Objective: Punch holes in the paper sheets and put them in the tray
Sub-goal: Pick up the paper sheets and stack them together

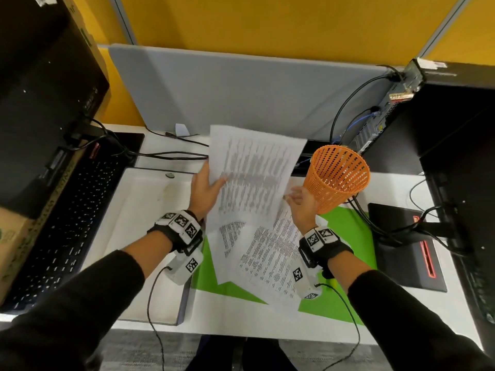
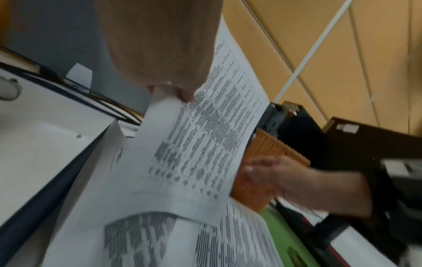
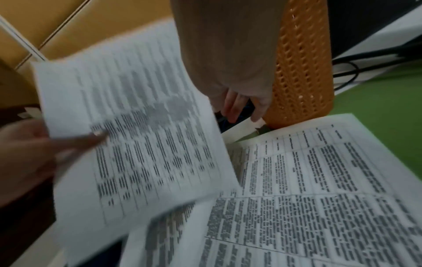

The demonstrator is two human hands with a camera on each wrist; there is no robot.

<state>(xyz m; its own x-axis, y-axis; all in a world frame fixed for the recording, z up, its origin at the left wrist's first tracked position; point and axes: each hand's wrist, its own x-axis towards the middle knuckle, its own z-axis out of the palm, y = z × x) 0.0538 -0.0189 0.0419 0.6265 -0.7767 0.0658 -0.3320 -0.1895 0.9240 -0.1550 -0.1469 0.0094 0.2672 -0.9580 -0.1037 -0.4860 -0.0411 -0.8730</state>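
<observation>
left hand [image 1: 205, 190] pinching lifted sheet [image 1: 254, 172] by its left edge, above loose sheets [image 1: 270, 253] on desk, probably to carry it toward white tray [image 1: 139, 210] left of those. long axis pointing away, tilted up. right hand [image 1: 304, 203] open, empty, beside orange basket [image 1: 338, 178].

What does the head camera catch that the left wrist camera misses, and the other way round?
Only the head view shows the keyboard and the whole white tray. Only the left wrist view shows the left hand pinching the lifted sheet at its edge, close up. Both show the orange basket and the right hand.
</observation>
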